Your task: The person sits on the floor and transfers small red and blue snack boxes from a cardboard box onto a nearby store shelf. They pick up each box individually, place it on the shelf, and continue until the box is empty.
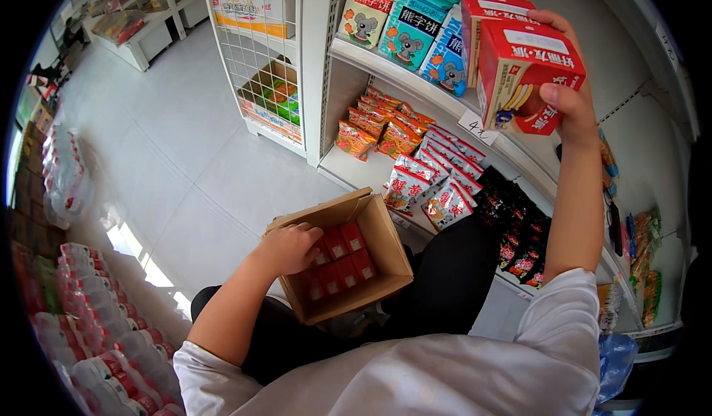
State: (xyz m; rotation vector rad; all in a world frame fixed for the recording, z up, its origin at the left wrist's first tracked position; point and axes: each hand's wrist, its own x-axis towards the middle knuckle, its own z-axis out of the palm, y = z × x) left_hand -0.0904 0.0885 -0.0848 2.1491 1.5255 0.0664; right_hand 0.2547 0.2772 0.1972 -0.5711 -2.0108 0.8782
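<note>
My right hand (573,102) grips a red snack box (528,54) at the upper shelf, its thumb on the front face. A second red box (495,5) stands right behind it; whether my fingers also hold that one, I cannot tell. Between my knees is an open cardboard carton (392,243) with several red boxes (347,249) packed in rows at its bottom. My left hand (292,244) reaches over the carton's left wall with fingers curled inside. Its fingertips are partly hidden, so a hold on wall or box is not settled.
Koala-printed snack packs (414,26) line the upper shelf (384,63), left of the red boxes. Orange snack bags (384,124), silver-and-red bags (434,179) and black packets (517,221) fill the lower shelf. A wire-grid rack (258,54) stands beyond. Wrapped bottle packs (105,305) sit at left.
</note>
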